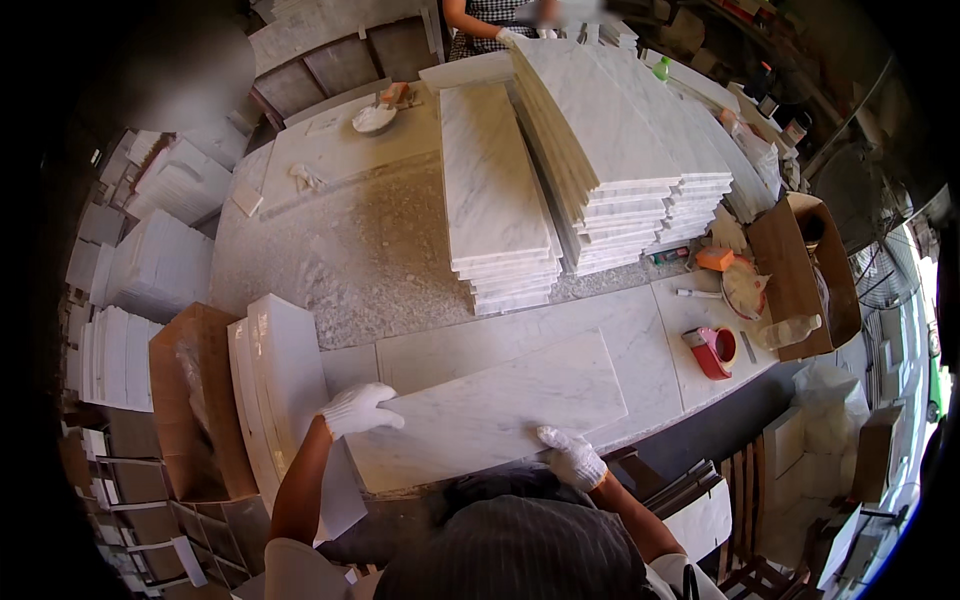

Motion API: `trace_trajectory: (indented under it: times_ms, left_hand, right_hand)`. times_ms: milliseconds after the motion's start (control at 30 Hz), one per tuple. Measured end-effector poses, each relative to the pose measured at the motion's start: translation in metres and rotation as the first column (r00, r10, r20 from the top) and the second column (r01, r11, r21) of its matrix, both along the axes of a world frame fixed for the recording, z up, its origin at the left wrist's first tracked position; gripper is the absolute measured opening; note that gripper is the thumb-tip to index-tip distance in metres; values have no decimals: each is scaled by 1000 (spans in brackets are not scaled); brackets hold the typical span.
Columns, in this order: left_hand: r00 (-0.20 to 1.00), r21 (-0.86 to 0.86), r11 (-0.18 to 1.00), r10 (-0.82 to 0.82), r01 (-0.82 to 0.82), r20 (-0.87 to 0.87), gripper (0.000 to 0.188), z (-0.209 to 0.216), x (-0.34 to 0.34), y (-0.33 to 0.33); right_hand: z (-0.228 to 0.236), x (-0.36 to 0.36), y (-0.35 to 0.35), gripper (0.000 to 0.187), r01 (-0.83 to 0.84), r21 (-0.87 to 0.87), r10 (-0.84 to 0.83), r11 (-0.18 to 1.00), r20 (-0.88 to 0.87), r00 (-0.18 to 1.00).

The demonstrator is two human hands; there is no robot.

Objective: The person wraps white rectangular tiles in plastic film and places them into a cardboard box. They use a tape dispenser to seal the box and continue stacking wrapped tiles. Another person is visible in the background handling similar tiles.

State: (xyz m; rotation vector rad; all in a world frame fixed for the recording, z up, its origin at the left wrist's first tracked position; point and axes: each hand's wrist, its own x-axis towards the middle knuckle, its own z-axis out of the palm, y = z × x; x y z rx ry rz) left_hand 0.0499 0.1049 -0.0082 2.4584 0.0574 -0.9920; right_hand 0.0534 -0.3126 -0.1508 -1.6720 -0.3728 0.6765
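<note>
A long marble slab [500, 405], white with grey veins, lies slantwise at the near edge of the table in front of me. My left hand [362, 410], in a white knitted glove, grips its left end with the fingers over the edge. My right hand [575, 458], gloved alike, holds the near edge towards the right, thumb on top; its other fingers are partly hidden. Just beyond the slab stands a stack of similar slabs [495, 180]. A taller, wider stack of slabs [620, 130] rises to its right.
Left of me stand wrapped white boxes [285, 370] and an open carton [195, 400]. On the right lie a red tape dispenser [712, 352], a plastic bottle [790, 332], a bowl of paste [745, 288] and another carton [790, 260]. A co-worker's gloved hand [510, 37] shows at the far side.
</note>
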Motion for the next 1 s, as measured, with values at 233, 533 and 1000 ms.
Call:
trace_trajectory:
  times_ms: [233, 533, 1000]
  left_hand:
    - [981, 44, 999, 19, -28, 192, 57, -77, 51, -53]
    - [812, 194, 979, -68, -56, 579, 48, -99, 56, -71]
    - [-49, -76, 417, 75, -906, 996, 40, 81, -119, 157]
  right_hand:
    - [-12, 2, -3, 38, 195, 63, -178, 979, -212, 961]
    - [-66, 52, -18, 51, 63, 40, -69, 997, 152, 986]
    - [-13, 72, -41, 62, 115, 47, -23, 992, -841, 541]
